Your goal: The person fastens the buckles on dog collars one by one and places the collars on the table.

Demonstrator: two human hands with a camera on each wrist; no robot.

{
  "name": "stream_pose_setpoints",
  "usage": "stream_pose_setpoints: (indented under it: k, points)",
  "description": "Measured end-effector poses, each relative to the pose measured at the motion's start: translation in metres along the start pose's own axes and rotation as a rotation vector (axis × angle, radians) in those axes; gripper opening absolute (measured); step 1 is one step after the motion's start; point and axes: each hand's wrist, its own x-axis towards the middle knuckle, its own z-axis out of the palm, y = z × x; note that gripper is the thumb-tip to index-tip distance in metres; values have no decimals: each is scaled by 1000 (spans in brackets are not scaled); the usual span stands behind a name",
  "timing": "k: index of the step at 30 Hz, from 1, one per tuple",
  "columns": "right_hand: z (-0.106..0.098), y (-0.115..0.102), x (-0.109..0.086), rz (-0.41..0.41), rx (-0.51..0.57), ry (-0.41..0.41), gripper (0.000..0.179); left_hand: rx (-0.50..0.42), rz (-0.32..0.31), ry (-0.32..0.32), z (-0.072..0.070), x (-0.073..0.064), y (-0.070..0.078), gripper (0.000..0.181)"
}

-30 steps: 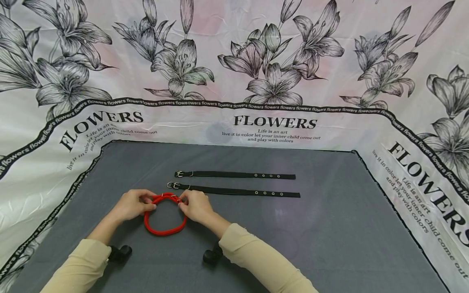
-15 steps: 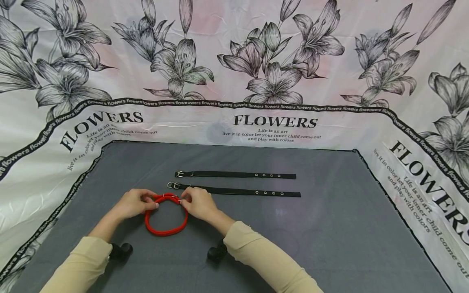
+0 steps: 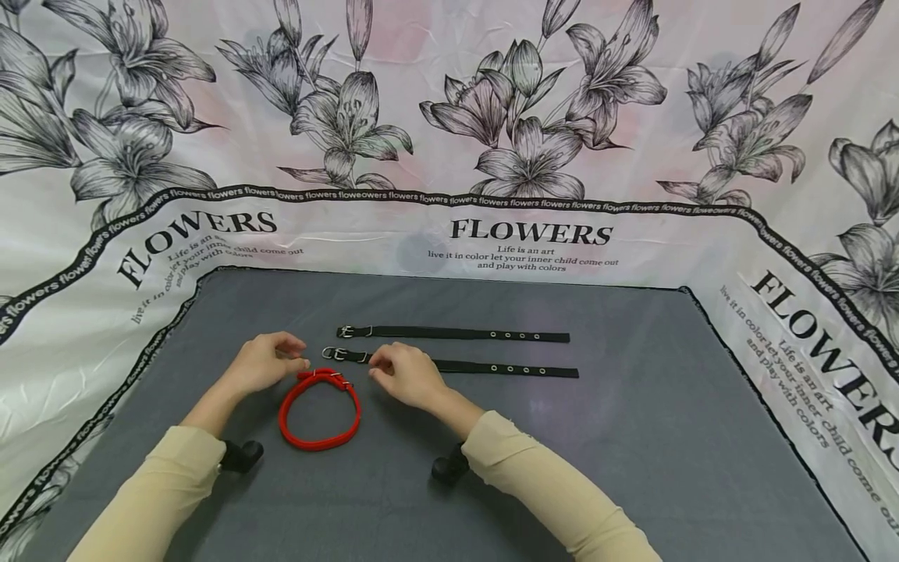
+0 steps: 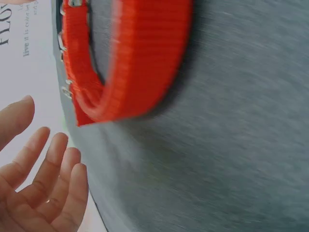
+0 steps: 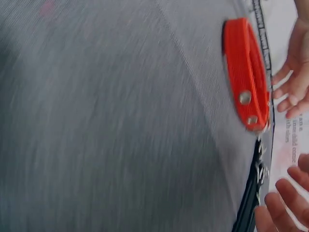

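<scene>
A red collar (image 3: 319,445) stands on the grey cloth as a closed loop, its buckle and metal fittings at the far side. In the left wrist view the ribbed red band fills the upper middle. My left hand (image 3: 263,363) hovers at the loop's upper left, and its fingers (image 4: 58,145) are loosely spread with nothing in them. To the right of the loop, my right hand (image 3: 407,378) is also free of it, fingers relaxed. It overlaps part of the nearer black collar (image 3: 470,366) in the head view. In the right wrist view, metal studs show on the red band.
A second black collar (image 3: 435,333) lies straight behind the nearer one, buckle to the left and eyelets to the right. The grey cloth (image 3: 632,437) has a white floral border (image 3: 534,242) at the back and sides. A black camera sits on each wrist.
Both hands have let go of the red collar and moved up and away from it, the right hand to the right. The collar stays in its place, and the black collars have not moved.
</scene>
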Motion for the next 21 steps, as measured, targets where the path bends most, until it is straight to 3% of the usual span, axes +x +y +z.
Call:
stream_pose_setpoints:
  k: [12, 21]
  points:
    - [-17, 26, -8, -78, -52, -34, 16, 19, 96, 53, 6, 23, 30, 29]
    - [-40, 55, -18, -72, -114, -10, 20, 3, 104, 45, 24, 40, 52, 30]
